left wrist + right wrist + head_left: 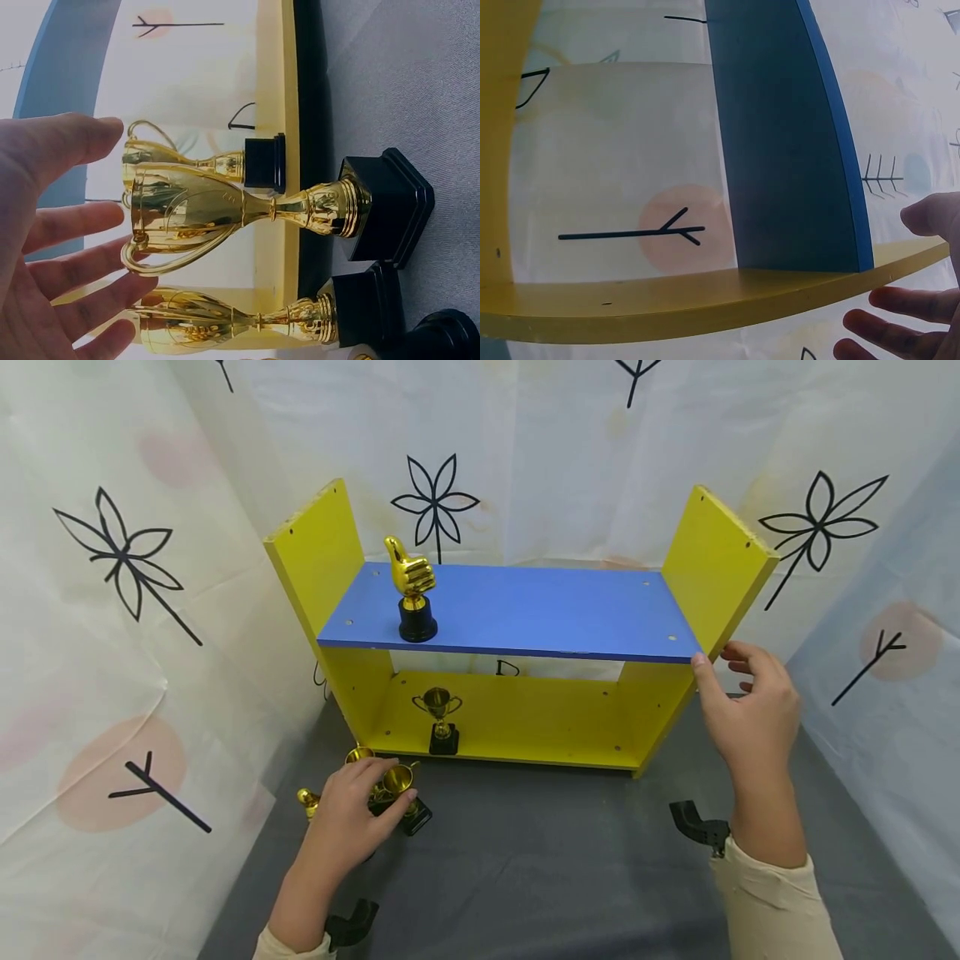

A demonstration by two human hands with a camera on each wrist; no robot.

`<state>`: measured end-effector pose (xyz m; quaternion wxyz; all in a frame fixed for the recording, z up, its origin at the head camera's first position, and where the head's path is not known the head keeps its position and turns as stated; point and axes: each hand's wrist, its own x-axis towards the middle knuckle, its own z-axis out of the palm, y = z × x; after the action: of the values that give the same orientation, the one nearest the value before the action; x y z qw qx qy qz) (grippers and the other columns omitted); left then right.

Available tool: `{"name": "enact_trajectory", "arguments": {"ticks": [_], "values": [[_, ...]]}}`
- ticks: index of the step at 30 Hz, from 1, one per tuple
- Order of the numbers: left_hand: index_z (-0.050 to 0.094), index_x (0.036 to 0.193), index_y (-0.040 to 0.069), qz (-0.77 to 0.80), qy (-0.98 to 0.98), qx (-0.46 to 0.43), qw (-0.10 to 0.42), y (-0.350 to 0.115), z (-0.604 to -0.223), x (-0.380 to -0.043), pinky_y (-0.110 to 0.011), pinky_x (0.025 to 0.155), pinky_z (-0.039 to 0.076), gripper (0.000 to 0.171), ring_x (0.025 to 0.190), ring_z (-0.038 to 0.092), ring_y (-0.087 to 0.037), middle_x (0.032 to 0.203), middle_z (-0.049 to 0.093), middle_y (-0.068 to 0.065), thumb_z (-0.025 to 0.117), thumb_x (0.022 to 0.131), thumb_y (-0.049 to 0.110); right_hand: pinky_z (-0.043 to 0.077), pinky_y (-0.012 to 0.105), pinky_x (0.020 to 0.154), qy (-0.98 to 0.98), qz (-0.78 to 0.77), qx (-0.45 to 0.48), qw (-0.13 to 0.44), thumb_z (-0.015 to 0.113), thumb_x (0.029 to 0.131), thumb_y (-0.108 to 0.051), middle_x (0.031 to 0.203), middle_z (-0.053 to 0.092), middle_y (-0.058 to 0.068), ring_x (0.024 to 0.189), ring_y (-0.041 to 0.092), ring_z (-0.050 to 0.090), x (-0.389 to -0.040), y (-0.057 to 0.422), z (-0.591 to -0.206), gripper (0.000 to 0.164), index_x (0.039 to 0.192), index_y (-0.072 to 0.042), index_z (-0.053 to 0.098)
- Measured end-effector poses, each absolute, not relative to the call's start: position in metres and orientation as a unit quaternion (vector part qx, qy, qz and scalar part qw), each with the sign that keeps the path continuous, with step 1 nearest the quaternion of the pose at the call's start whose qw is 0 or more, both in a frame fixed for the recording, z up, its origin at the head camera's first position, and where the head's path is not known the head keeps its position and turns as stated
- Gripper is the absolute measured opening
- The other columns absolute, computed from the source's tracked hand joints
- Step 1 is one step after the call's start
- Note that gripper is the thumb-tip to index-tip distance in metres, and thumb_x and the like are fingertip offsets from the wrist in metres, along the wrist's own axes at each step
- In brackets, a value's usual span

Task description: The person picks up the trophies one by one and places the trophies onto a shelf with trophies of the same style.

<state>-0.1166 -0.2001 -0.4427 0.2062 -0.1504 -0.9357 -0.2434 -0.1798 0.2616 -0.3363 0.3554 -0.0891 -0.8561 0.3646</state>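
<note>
My left hand reaches over a group of gold trophy cups on black bases at the shelf's front left. In the left wrist view its fingers are spread beside the rim of the nearest trophy cup, thumb above and fingers below, not closed round it. A second trophy cup stands beside that one. My right hand holds the front edge of the right side panel of a yellow and blue shelf, thumb at the blue board's corner, fingers along the outer face.
A gold thumbs-up trophy stands on the blue board, left side. Below it, another trophy cup sits on the yellow bottom board. A small gold figure is left of my left hand. Patterned cloth surrounds the grey table.
</note>
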Motion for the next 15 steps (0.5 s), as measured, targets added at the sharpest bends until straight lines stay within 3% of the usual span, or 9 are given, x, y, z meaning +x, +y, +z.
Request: {"name": "enact_trajectory", "arguments": {"ticks": [7,11,15], "values": [[0.073,0.130,0.006,-0.233,-0.942,-0.139,0.195,-0.1976,-0.4423,-0.1182,-0.063,0.100,0.052,0.052,0.111,0.071,-0.033,0.120,0.076,-0.011,0.088,0.089,0.034,0.049,0.043,0.100,-0.855,0.368,-0.089,0.353,0.068,0.102,-0.042,0.139,0.070,0.012,0.124,0.034,0.063,-0.1811,0.2610,-0.3331,0.051,0.140,-0.008,0.068],[0.073,0.130,0.006,-0.228,-0.944,-0.137,0.195,-0.1966,-0.4426,-0.1182,-0.063,0.100,0.052,0.053,0.110,0.070,-0.033,0.119,0.076,-0.011,0.089,0.088,0.035,0.049,0.043,0.101,-0.854,0.372,-0.088,0.352,0.068,0.102,-0.042,0.139,0.069,0.012,0.124,0.034,0.063,-0.1820,0.2617,-0.3324,0.051,0.140,-0.008,0.068],[0.072,0.131,0.005,-0.228,-0.946,-0.133,0.191,-0.1957,-0.4435,-0.1178,-0.063,0.100,0.052,0.055,0.110,0.070,-0.033,0.118,0.076,-0.011,0.089,0.088,0.035,0.047,0.034,0.098,-0.853,0.375,-0.083,0.354,0.069,0.102,-0.042,0.137,0.070,0.012,0.123,0.032,0.064,-0.1822,0.2623,-0.3320,0.051,0.139,-0.007,0.069]]}}
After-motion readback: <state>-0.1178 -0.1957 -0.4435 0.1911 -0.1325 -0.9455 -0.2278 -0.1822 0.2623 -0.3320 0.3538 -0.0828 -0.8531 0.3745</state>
